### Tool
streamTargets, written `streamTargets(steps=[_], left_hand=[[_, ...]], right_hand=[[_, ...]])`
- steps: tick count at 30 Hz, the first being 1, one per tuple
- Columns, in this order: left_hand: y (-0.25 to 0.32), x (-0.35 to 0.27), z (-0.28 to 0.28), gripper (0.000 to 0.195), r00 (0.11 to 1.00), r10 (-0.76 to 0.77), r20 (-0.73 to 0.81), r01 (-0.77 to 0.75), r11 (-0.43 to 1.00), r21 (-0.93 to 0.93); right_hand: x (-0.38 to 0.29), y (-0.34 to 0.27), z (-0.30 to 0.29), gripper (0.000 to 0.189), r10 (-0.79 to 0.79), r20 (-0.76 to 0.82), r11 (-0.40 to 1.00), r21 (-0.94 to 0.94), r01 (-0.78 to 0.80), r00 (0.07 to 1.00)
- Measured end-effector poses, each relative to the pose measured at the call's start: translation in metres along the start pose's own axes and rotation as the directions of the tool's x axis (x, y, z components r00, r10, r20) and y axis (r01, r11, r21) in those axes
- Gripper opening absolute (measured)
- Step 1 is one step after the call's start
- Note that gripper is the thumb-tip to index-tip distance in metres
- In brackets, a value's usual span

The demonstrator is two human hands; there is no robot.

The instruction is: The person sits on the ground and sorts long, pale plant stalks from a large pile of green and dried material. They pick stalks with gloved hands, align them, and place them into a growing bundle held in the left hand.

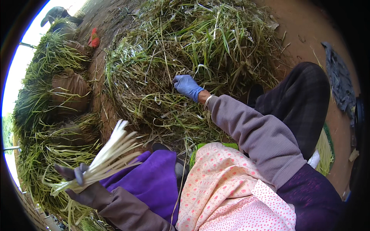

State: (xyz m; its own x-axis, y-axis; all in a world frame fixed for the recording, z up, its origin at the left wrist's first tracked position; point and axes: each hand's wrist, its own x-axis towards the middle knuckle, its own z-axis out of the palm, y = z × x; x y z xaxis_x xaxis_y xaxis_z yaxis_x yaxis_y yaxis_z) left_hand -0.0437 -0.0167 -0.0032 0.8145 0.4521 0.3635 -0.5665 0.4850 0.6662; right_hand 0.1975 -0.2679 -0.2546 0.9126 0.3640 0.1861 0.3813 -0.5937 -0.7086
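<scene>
My left hand point(76, 180), in a dark-looking glove, grips a loose bundle of pale, leek-like stems point(111, 153) at the lower left. Their white ends fan out up and to the right, and thinner strands trail below the hand. My right hand point(186, 86) wears a blue disposable glove and is at the near side of a large heap of cut green and dried leaves point(185, 52). Its fingers are curled downward. A thin dry stalk point(164, 52) runs up from beside the fingertips; whether they pinch it cannot be told.
Bundles of long green leaves point(37, 95), some in brown wrapping point(70, 89), line the left side. A red item point(94, 39) lies beyond them. At right are a crumpled dark cloth point(339, 78) and pale stems point(323, 153) beside my bent knee point(306, 86). Purple cloth point(153, 176) covers my other leg.
</scene>
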Motion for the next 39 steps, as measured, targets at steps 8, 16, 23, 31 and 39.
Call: streamTargets(steps=[8,16,23,31,39], left_hand=[[-0.008,0.010,-0.019,0.044,0.972,-0.233,0.021,0.230,0.968,0.104],[-0.014,0.011,-0.023,0.040,0.952,-0.302,-0.046,0.306,0.942,0.137],[-0.019,0.010,-0.017,0.037,0.947,-0.312,-0.076,0.314,0.949,0.019],[-0.019,0.013,-0.018,0.037,0.952,-0.300,-0.054,0.301,0.954,0.003],[-0.002,-0.001,-0.014,0.031,0.972,-0.198,-0.123,0.200,0.980,-0.001]], right_hand=[[0.001,0.040,-0.015,0.014,0.380,-0.097,0.899,-0.194,-0.392,0.920],[-0.029,0.016,0.038,0.073,0.375,0.532,0.907,-0.381,-0.181,0.759],[-0.103,-0.012,0.032,0.103,0.019,0.803,0.921,-0.246,0.302,0.596],[-0.151,-0.006,0.036,0.040,-0.023,0.742,0.937,-0.217,0.272,0.670],[-0.033,-0.096,-0.067,0.017,-0.149,0.354,0.977,-0.093,0.193,0.923]])
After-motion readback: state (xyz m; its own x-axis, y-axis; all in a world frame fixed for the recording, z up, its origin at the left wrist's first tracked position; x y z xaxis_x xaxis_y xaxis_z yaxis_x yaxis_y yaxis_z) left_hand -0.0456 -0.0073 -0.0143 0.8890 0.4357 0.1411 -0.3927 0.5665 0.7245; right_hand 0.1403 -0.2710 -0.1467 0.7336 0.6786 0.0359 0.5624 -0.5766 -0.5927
